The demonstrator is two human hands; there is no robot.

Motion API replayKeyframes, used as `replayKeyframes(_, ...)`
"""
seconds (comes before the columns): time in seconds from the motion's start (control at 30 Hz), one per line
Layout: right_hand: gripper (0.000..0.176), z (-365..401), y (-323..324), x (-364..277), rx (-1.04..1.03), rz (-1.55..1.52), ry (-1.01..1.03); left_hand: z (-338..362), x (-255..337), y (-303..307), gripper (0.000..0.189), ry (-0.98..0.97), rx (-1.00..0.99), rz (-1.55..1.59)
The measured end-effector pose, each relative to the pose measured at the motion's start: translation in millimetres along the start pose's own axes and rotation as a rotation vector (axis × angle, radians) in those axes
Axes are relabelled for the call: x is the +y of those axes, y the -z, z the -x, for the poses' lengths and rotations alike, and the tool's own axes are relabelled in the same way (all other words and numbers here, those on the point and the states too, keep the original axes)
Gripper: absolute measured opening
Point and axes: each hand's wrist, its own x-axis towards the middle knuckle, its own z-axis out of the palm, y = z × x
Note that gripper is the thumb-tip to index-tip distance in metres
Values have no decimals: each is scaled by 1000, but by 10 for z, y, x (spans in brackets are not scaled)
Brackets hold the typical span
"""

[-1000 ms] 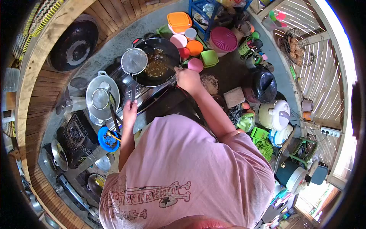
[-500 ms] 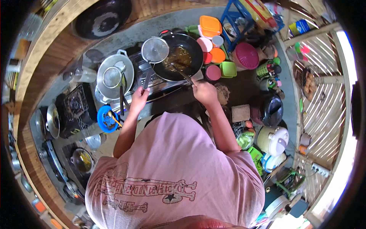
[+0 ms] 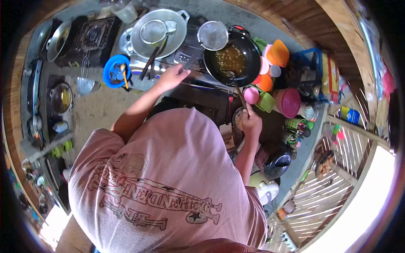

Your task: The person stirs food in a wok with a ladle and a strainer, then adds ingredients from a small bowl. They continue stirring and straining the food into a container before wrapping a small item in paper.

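My left hand [image 3: 174, 76] grips the handle of a round mesh strainer [image 3: 213, 35], whose mesh overlaps the left rim of a black wok [image 3: 252, 50]. Brown liquid with small pale bits [image 3: 230, 58] covers the wok's bottom. In my right hand [image 3: 252, 123] is the long handle of a cooking spoon [image 3: 240, 96]. The spoon's dark head dips into the near side of the liquid. Left of the strainer stands a large metal pot [image 3: 179, 36], with a second strainer [image 3: 153, 32] and dark-handled utensils lying across it.
A blue bowl [image 3: 106, 74] with a spoon in it stands at the left. Orange, pink and green containers [image 3: 265, 102] crowd the wok's right side, near a magenta lidded tub [image 3: 288, 102]. A black stove [image 3: 95, 36] sits at the far left.
The camera view has turned, shifting the stove area up and right. My right hand has drawn back toward my body with the spoon. The strainer stays by the wok's left rim.
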Motion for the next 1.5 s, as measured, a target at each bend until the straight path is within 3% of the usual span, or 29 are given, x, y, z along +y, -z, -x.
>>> replayKeyframes(0.03, 35, -23, 37, 3, -40, 11, -57, -6, -11, 0, 43, 24, -12, -38)
replayKeyframes(0.17, 33, -182, 38, 287, -28, 25, 97, -4, -135, -120, 45, 28, 47, 3)
replayKeyframes(0.23, 32, -278, 91, 289, -86, 42, 64, 22, -83, -123, 45, 76, 42, -1)
replayKeyframes(0.43, 35, -646, 43, 657, 61, 139, 243, 121, -26, -211, 43, 114, 26, 39)
replayKeyframes(0.57, 36, -833, 70, 614, -47, 205, 21, 221, 26, -275, 42, 119, 58, 30)
replayKeyframes(0.8, 36, -1033, 47, 282, -38, 15, 79, 305, 109, -427, 37, 108, 165, 97)
replayKeyframes(0.97, 35, -1052, 50, 82, -81, 84, 45, 292, 122, -405, 35, 103, 144, 49)
replayKeyframes(1.07, 33, -997, -67, 166, 18, -8, 224, 288, 144, -362, 37, 121, 142, 32)
replayKeyframes(1.17, 33, -892, -19, 115, -110, -20, 124, 334, 169, -341, 37, 120, 158, 60)
replayKeyframes(1.5, 34, -532, 277, 215, -178, -109, 49, 368, 32, -315, 35, 123, 163, 120)
